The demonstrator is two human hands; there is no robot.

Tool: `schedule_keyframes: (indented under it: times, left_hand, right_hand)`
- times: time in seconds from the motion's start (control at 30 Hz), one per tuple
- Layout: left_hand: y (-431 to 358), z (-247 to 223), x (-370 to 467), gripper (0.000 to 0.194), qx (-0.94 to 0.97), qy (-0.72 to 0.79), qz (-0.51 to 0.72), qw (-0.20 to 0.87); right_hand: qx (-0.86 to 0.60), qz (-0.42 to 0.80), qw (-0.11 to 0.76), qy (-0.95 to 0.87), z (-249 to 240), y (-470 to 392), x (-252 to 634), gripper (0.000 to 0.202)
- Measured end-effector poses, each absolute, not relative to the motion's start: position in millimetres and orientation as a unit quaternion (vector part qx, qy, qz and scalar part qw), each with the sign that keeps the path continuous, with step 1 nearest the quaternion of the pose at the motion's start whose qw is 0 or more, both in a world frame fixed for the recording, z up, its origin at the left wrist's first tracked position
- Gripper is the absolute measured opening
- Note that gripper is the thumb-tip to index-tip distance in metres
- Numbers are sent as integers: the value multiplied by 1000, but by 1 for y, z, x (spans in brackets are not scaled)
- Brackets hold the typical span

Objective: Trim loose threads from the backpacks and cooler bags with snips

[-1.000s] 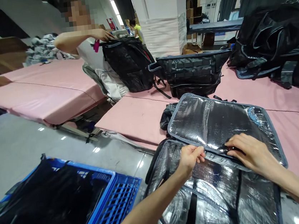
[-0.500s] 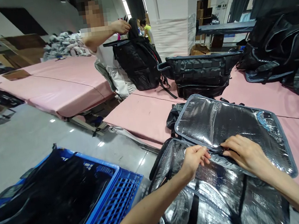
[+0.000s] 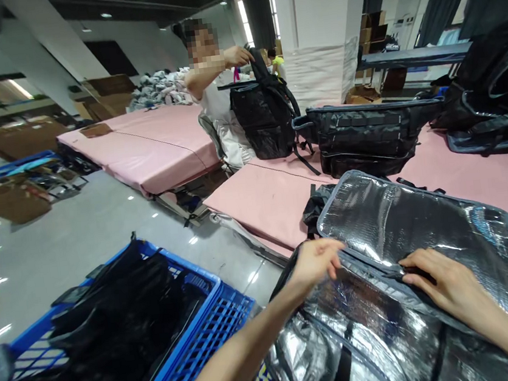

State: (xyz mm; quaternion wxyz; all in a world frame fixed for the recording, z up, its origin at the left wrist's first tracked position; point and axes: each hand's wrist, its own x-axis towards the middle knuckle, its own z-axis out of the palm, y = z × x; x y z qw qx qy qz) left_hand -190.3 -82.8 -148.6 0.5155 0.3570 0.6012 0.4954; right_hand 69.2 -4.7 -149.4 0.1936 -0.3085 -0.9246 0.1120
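Observation:
An insulated bag (image 3: 389,309) with a crinkled silver foil lining lies opened in front of me on the pink table. Its foil-lined lid (image 3: 427,226), bound in grey-blue edging, is folded back away from me. My right hand (image 3: 445,282) pinches the dark edge where the lid meets the bag, thumb and fingers together. Over the bag's left side hovers my left hand (image 3: 319,259), forefinger stretched out and other fingers loosely bent, with nothing visible in it. Whether its fingertips touch the edging I cannot tell.
A blue plastic crate (image 3: 199,352) holding black bags (image 3: 121,315) stands at lower left. Behind my bag are a camouflage-patterned black bag (image 3: 367,135) and a black backpack (image 3: 264,116), gripped by a co-worker's hand (image 3: 238,56). More black bags (image 3: 495,96) sit right on the pink table (image 3: 259,196).
My left hand has moved left, away from my right hand, and its forefinger has straightened. My right hand still pinches the bag's edge. The view has swung left and up.

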Motion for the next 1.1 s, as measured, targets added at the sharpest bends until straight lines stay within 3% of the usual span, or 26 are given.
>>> schedule_keyframes:
  times: [0.1, 0.17, 0.3, 0.53, 0.7, 0.83, 0.93, 1.1]
  left_hand:
    - [-72, -144, -236, 24, 378, 663, 548, 343]
    - [-63, -149, -254, 19, 422, 677, 510, 322]
    - [-50, -170, -256, 21, 498, 641, 417, 410]
    - [-43, -186, -249, 11, 330, 598, 520, 512]
    - [-43, -190, -273, 22, 289, 614, 571, 462]
    - [-41, -187, -272, 29, 369, 588, 507, 511]
    - [-37, -184, -262, 21, 399, 559, 459, 564]
    - [-33, -195, -256, 9, 321, 529, 523, 586]
  right_hand:
    - [-308, 116, 198, -923, -155, -4, 70, 28]
    - [-312, 121, 196, -922, -156, -3, 71, 27]
    - [-323, 137, 187, -918, -153, -1, 72, 28]
    - [-389, 183, 194, -882, -133, 2, 53, 33]
    - [-443, 236, 177, -847, -125, 5, 23, 39]
    - [-465, 260, 156, -832, -126, 6, 8, 43]
    - [-463, 257, 151, -835, -128, 5, 1, 42]
    - [-462, 207, 143, -851, -120, 4, -13, 41]
